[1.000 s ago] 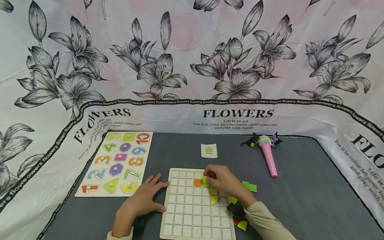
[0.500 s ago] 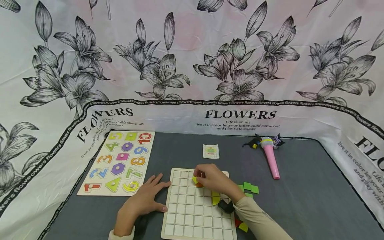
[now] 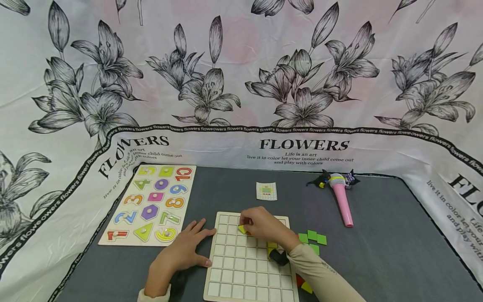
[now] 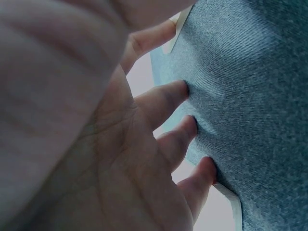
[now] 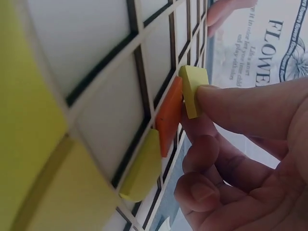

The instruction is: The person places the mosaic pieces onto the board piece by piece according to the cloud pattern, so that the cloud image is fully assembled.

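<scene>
You are pinching a small yellow wooden tile point(image 5: 193, 90) between the thumb and fingertips of your right hand point(image 3: 264, 227), and it is hanging just above the pale wooden grid board point(image 3: 230, 274), near the board's far edge and a little left of its middle. In the right wrist view the tile is standing tilted on edge, its flat face turned toward the cells rather than lying level, and its lower corner is sitting right beside the orange square tile point(image 5: 168, 117) already seated in the grid. So the free cell it is closest to is lying next to that orange piece, on the side toward your left hand, and the yellow tile needs to come flat before it can drop in.

Your left hand point(image 3: 180, 254) is resting palm-down with relaxed, spread fingers on the grey felt tabletop point(image 4: 255, 96), its fingertips touching the board's left edge; it is gripping nothing. Of the two, the right hand is the nearer to the open cell. A yellow rounded piece point(image 5: 139, 168) is sitting in the grid just nearer you than the orange one.
</scene>
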A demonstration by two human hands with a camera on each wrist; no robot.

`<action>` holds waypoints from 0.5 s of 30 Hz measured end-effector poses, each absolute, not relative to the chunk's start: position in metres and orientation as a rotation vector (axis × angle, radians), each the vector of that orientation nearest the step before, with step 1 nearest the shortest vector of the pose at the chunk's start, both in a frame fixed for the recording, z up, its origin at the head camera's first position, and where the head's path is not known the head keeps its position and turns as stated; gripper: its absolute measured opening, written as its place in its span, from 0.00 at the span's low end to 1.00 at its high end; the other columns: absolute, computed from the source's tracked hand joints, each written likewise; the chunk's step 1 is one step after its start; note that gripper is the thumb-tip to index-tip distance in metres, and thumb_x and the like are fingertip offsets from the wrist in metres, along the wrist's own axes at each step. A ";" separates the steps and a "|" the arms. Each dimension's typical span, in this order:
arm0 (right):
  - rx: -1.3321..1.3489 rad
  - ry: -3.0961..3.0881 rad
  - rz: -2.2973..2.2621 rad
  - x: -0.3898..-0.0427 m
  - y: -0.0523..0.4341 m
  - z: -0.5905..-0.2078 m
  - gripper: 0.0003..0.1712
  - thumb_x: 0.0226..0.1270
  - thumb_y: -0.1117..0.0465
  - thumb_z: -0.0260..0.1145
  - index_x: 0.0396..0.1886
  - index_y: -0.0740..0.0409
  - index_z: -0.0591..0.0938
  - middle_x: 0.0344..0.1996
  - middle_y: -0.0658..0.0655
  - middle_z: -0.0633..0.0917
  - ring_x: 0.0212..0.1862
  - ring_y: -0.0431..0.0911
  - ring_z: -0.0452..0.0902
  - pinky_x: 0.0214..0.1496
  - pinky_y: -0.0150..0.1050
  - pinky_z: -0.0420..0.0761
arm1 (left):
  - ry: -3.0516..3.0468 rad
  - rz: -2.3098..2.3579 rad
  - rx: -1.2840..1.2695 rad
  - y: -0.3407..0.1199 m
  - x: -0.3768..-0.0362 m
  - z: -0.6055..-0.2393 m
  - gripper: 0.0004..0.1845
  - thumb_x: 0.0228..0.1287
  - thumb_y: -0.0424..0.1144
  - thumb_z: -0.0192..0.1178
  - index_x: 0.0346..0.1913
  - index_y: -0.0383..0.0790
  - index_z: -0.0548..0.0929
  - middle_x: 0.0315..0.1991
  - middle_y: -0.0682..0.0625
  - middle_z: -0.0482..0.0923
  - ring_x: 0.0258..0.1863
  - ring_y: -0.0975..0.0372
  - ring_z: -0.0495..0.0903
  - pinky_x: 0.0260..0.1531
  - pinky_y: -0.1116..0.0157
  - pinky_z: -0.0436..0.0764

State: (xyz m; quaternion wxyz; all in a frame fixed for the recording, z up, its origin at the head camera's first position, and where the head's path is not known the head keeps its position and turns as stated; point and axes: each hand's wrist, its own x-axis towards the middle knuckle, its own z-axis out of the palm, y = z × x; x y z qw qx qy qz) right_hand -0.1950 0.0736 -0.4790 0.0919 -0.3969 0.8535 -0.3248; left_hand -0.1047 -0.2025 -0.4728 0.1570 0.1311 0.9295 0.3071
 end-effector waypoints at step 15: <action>-1.304 2.534 -0.888 -0.195 0.069 -0.483 0.12 0.72 0.76 0.68 0.37 0.58 0.92 0.34 0.51 0.83 0.34 0.41 0.74 0.36 0.33 0.78 | 2.659 0.878 0.354 -0.202 -0.104 -0.471 0.45 0.52 0.44 0.85 0.75 0.43 0.79 0.82 0.33 0.59 0.81 0.31 0.50 0.73 0.29 0.56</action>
